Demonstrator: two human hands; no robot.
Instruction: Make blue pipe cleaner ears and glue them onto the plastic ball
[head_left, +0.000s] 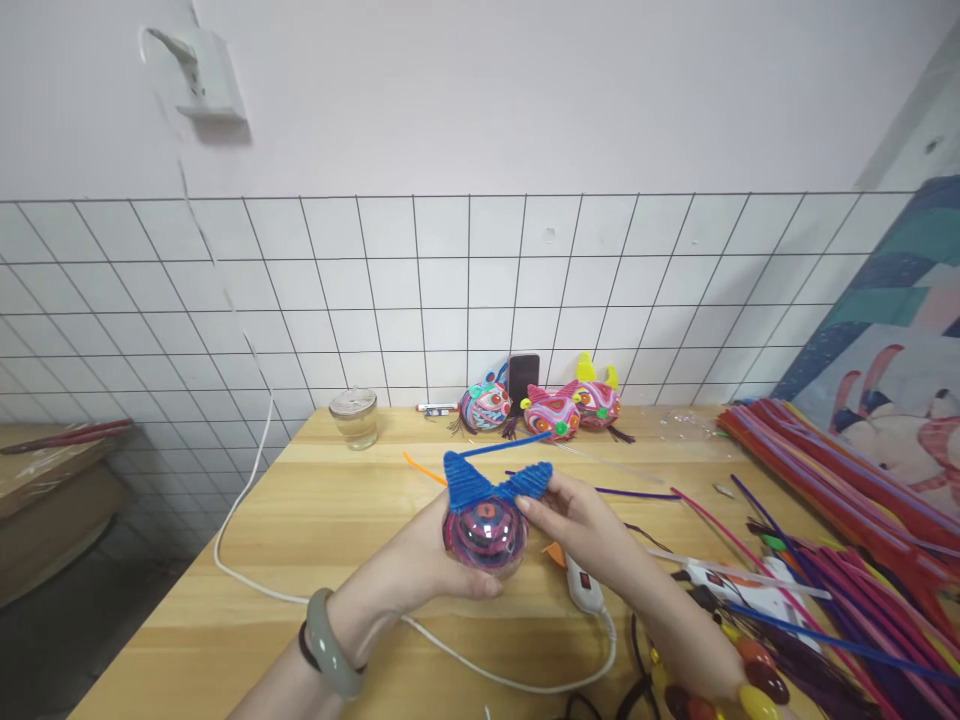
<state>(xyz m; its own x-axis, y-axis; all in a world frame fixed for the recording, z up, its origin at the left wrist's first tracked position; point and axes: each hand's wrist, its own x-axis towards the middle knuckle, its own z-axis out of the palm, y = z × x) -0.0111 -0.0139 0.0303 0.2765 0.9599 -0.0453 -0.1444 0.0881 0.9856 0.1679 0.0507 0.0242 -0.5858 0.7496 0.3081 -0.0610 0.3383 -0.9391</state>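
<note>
Near the middle of the view, my left hand cups a shiny round ball with purple, pink and blue swirls. Two pointed ears of coiled blue pipe cleaner sit on top of the ball. With thumb and fingers, my right hand pinches the ear on the right side. A blue pipe cleaner strand shows behind the ears. The underside of the ball is partly covered by my left fingers and thumb.
Finished-looking coloured ball animals and a phone stand by the tiled wall. A glass jar is at the back left. Pipe cleaners lie heaped at right. A white cable crosses the wooden table.
</note>
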